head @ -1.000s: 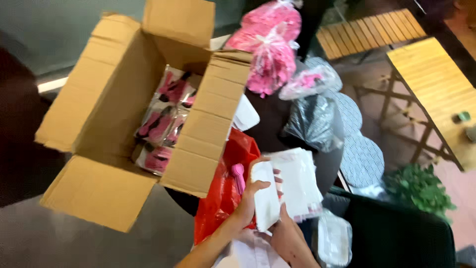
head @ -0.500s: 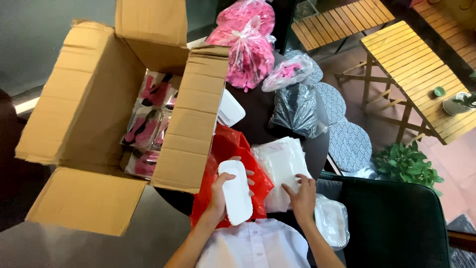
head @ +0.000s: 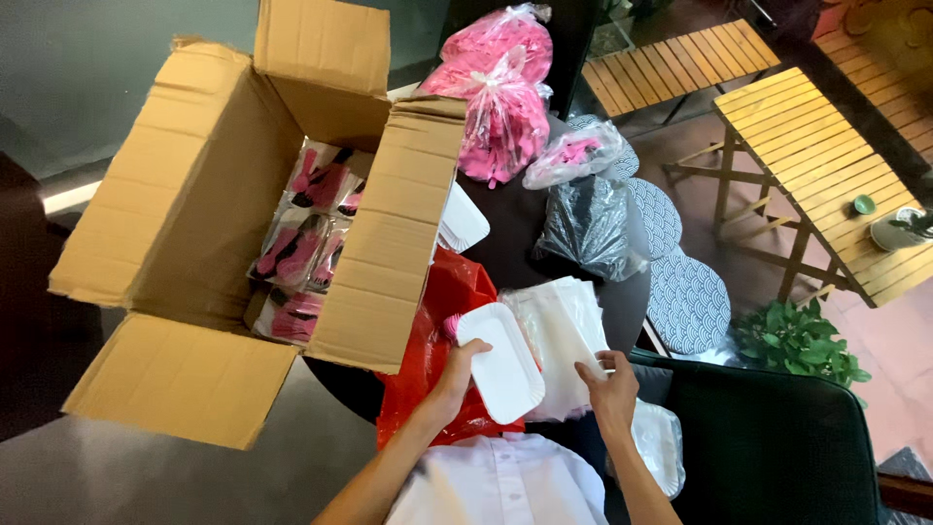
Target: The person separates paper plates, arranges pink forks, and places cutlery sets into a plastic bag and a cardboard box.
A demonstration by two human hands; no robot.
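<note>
My left hand (head: 455,374) has its grip closed on a white tray (head: 501,363), thumb on its near edge, holding it tilted above a red bag (head: 442,321). Something pink (head: 452,328) peeks out between the tray and the bag, just beside my fingers. My right hand (head: 610,389) is pinched shut on the near corner of a stack of clear sleeves (head: 564,331) lying on the dark round worktop (head: 505,243), just right of the tray and touching it. Below that hand, more white trays (head: 661,447) sit wrapped in plastic.

To my left stands a big open carton (head: 194,233), flaps spread, with pink-and-black packets (head: 301,253) stacked inside. Another white tray (head: 462,222) juts out from behind its right flap. At the far side of the worktop lie clear bags of pink items (head: 496,97) and a bag of dark ones (head: 583,228). Right of the worktop are patterned round cushions (head: 685,292), a green plant (head: 797,340) and slatted wooden tables (head: 816,165). My white shirt (head: 496,486) fills the bottom edge.
</note>
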